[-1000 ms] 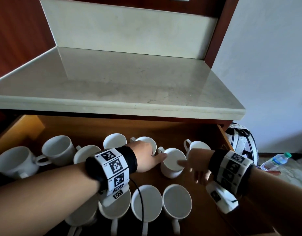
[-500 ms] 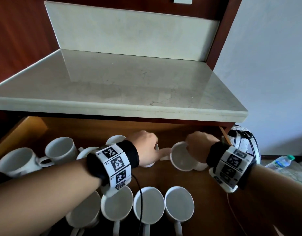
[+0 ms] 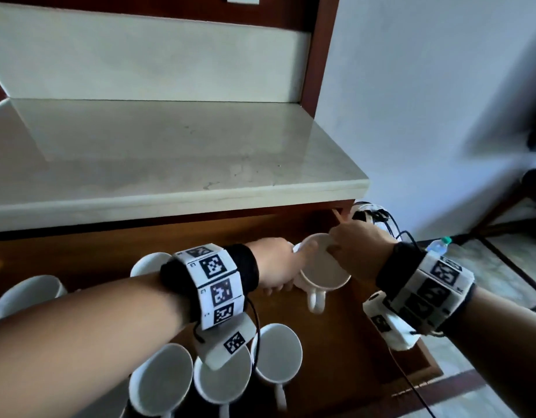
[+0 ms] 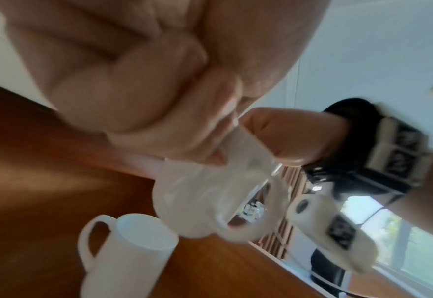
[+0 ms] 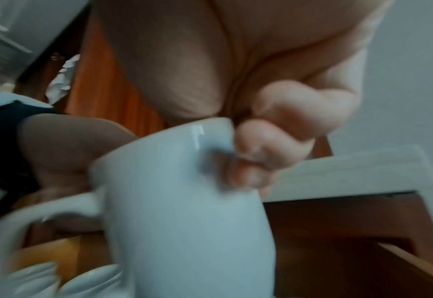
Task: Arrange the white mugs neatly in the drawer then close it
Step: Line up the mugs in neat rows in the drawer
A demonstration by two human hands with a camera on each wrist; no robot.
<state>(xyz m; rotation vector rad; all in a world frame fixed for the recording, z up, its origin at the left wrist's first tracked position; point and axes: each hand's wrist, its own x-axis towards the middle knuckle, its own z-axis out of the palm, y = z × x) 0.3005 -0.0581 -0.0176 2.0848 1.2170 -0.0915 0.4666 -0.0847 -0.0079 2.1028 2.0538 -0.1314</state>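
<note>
The wooden drawer is pulled out under a marble counter and holds several white mugs. One white mug sits between both hands at the back right, its handle pointing toward me. My right hand pinches its far right rim, fingers curled over the edge. My left hand holds its left side, thumb on the rim and fingers curled. The mug is blurred in both wrist views. Three mugs stand in a front row, handles toward me. More mugs stand at the left.
The marble counter overhangs the back of the drawer. Bare drawer floor lies right of the front row. Outside the drawer on the right are a white bundle with cables, a water bottle and dark furniture legs.
My right hand took a mug by its rim at the back right and turned it so the handle faces me. The left hand followed to the mug's left side. The view shifted right.
</note>
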